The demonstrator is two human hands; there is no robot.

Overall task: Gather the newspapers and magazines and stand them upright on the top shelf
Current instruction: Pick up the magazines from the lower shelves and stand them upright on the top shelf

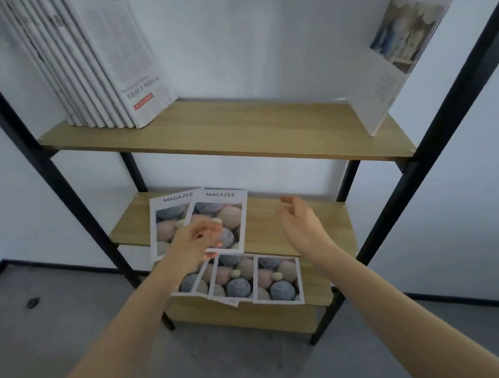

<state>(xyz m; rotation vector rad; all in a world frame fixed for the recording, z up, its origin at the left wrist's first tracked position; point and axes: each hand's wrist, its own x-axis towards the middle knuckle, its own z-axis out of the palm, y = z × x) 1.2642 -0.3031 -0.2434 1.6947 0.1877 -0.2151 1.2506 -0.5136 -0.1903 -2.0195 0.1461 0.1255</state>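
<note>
Here, left hand [194, 243] fingers curled over magazines [214, 216]

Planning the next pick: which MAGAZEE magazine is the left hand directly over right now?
The right-hand magazine of the two on the middle shelf. The left hand covers its lower left corner; its neighbour lies partly beneath it, further left.

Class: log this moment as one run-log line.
left hand: over middle-shelf magazines, grip unclear | right hand: open, empty | newspapers: upright, top shelf | bottom-shelf magazines: flat
</note>
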